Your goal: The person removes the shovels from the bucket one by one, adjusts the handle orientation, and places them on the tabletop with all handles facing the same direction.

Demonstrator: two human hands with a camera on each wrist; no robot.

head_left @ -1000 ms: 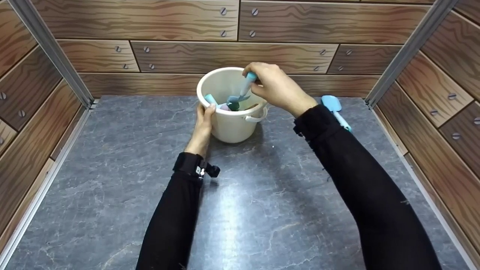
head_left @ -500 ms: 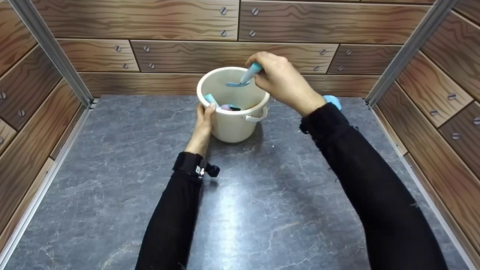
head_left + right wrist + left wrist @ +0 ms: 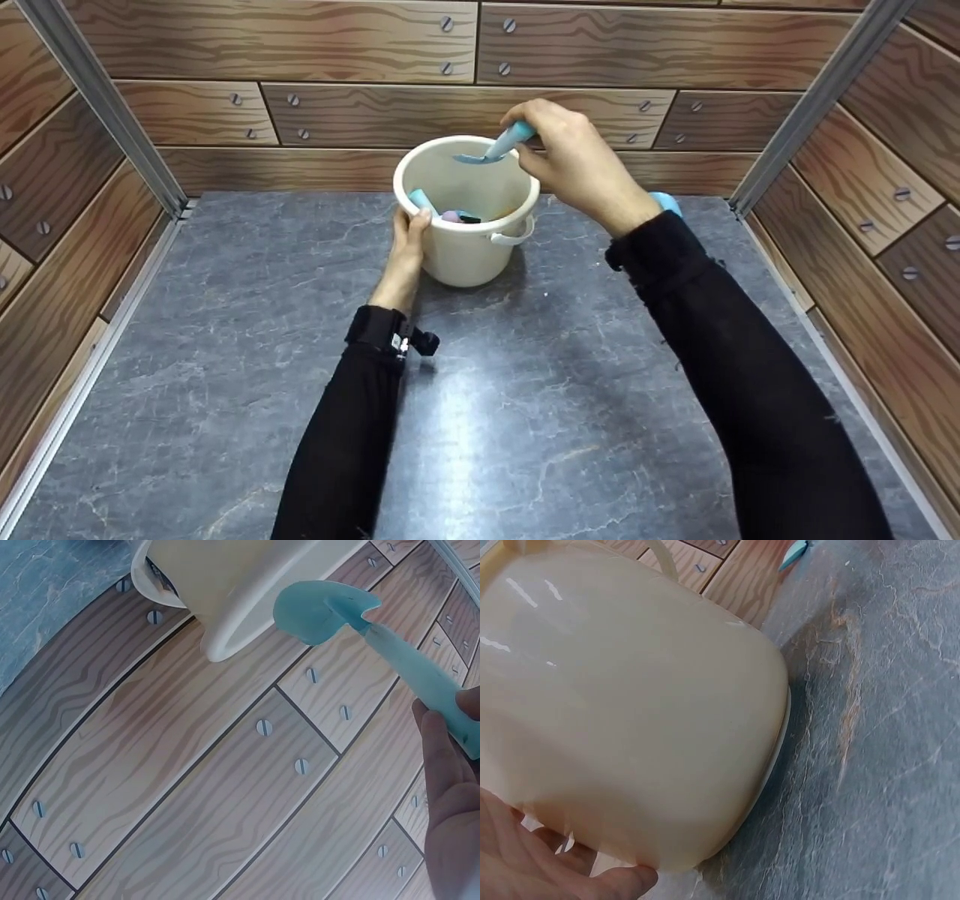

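A cream bucket (image 3: pixel 466 251) stands upright on the grey floor. My left hand (image 3: pixel 409 238) grips its left side, the thumb up by the rim. In the left wrist view, curved fingers (image 3: pixel 626 881) lie against the bucket wall. My right hand (image 3: pixel 574 161) holds a blue toy shovel (image 3: pixel 504 142) by its handle, the blade tilted over the bucket's mouth. The right wrist view shows its rounded teal blade (image 3: pixel 315 611) with a notch at one edge. Inside the bucket lie a light blue tube-like piece (image 3: pixel 422 201), a purple piece (image 3: pixel 451 216) and a dark piece (image 3: pixel 469 220).
Another light blue object (image 3: pixel 666 202) lies on the floor at the right, mostly hidden behind the right forearm. The bucket's white handle (image 3: pixel 513 234) hangs at its front right. Wood-patterned walls (image 3: pixel 300 112) close off the back and both sides.
My right hand has lifted the toy shovel up from inside the bucket and drifted slightly right. The left hand and the bucket have stayed in place.
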